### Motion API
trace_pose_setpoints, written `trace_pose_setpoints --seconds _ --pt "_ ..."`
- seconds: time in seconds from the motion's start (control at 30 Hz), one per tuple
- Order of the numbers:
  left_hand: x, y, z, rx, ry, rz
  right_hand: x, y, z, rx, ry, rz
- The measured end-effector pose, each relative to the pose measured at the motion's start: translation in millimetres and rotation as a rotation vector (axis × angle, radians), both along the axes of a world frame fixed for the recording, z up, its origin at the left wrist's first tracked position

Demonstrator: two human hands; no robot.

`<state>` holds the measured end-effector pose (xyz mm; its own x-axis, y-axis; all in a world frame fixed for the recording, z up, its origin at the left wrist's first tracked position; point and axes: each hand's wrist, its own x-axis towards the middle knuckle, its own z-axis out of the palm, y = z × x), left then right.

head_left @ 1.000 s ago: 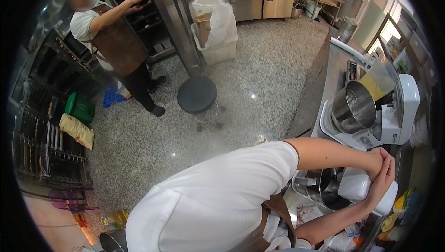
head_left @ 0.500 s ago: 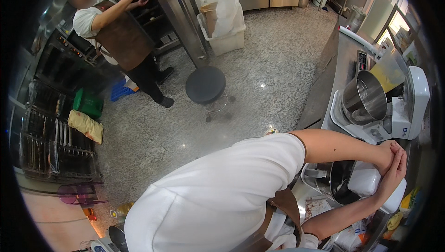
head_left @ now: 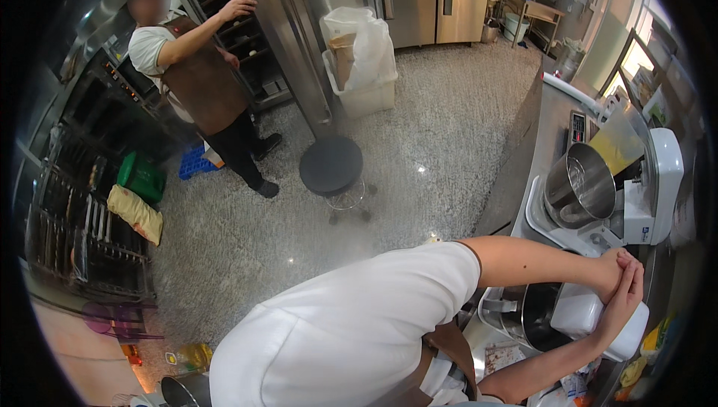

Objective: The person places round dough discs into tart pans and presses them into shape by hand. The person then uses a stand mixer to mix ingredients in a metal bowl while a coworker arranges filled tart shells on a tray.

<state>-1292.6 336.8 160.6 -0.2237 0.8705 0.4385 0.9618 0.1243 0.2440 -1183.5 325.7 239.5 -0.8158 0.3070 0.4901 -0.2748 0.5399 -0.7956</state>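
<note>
My left hand (head_left: pixel 612 263) and my right hand (head_left: pixel 630 280) are clasped together above a white stand mixer (head_left: pixel 578 308), the fingers pressed against each other. Both forearms rest on or just over the mixer's head; contact is hard to tell. Beneath it sits a steel mixing bowl (head_left: pixel 540 317) with a dark interior, partly covered by the mixer's head and my arm. Farther along the bench stands a second white mixer (head_left: pixel 658 182) with a shiny steel bowl (head_left: pixel 580 186). No tool shows between my hands.
At far left a co-worker (head_left: pixel 202 81) in a brown apron stands by an open steel cabinet (head_left: pixel 284 40). A round black stool (head_left: pixel 331 166) stands mid-floor. A white bin (head_left: pixel 366 93) is behind it. A clear jug with yellow contents (head_left: pixel 619 141) and a scale (head_left: pixel 577 126) sit on the bench.
The view has shifted, so most of the scene appears lower. The co-worker has lowered one hand from the cabinet; the other stays raised at it. My hands remain clasped.
</note>
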Motion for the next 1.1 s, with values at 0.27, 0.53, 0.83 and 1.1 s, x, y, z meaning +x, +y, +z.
trace_pose_setpoints --seconds 0.27,0.53,0.83,1.1 --pt "-1.6 -3.5 -4.3 0.015 -0.021 0.019 -2.3 2.4 -3.9 -0.076 -0.003 0.069" --pt "1.1 -2.3 -4.0 0.046 -0.025 0.008 -0.7 2.9 -0.7 -0.099 0.003 0.092" --pt "3.2 1.2 -3.6 0.085 -0.027 0.002 -1.0 6.3 -4.0 -0.093 0.02 0.119" --pt "3.1 -0.8 -6.8 0.115 -0.026 0.011 -1.6 0.2 -3.0 -0.078 0.057 0.123"
